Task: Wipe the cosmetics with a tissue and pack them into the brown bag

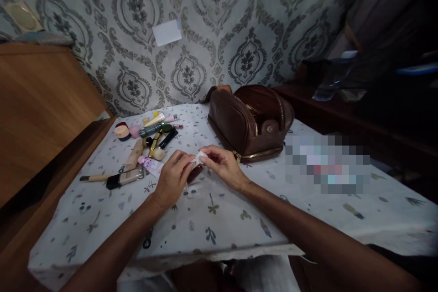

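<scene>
My left hand (174,178) and my right hand (224,166) meet over the middle of the table. Between their fingertips is a small crumpled white tissue (200,158), pinched from both sides. Just below the fingers shows a dark red item (194,174), partly hidden by my left hand; whether it is held or lies on the cloth I cannot tell. Left of my left hand lies a pink and purple tube (150,165). Behind my right hand stands a brown leather toiletry bag (232,123), its flap up and its inside dark.
Makeup items crowd the left: a foundation bottle (126,177), a beige tube (134,154), a brush handle (94,178), a green bottle (150,130) and a pink sponge (134,131). At right is a pixelated patch. A wooden panel (44,114) borders the patterned tablecloth (219,223).
</scene>
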`<act>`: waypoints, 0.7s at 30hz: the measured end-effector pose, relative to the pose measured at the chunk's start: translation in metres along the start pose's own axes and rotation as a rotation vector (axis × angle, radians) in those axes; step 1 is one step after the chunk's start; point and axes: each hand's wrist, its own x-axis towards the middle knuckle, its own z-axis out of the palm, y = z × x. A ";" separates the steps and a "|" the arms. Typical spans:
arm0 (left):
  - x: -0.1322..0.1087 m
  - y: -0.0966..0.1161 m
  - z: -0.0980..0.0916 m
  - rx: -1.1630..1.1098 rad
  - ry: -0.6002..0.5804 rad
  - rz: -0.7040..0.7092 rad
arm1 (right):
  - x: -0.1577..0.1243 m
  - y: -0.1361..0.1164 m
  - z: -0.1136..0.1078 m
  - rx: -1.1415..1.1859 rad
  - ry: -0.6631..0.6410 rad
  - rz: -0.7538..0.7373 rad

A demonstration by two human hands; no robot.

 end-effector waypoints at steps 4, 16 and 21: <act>-0.006 -0.005 -0.003 0.065 -0.039 -0.001 | 0.000 0.000 0.000 0.001 0.008 -0.007; -0.037 -0.018 -0.015 0.067 -0.110 -0.147 | -0.001 -0.003 0.002 -0.030 0.037 0.015; -0.041 -0.019 -0.019 0.077 -0.139 -0.208 | -0.001 0.000 0.003 -0.042 0.050 0.000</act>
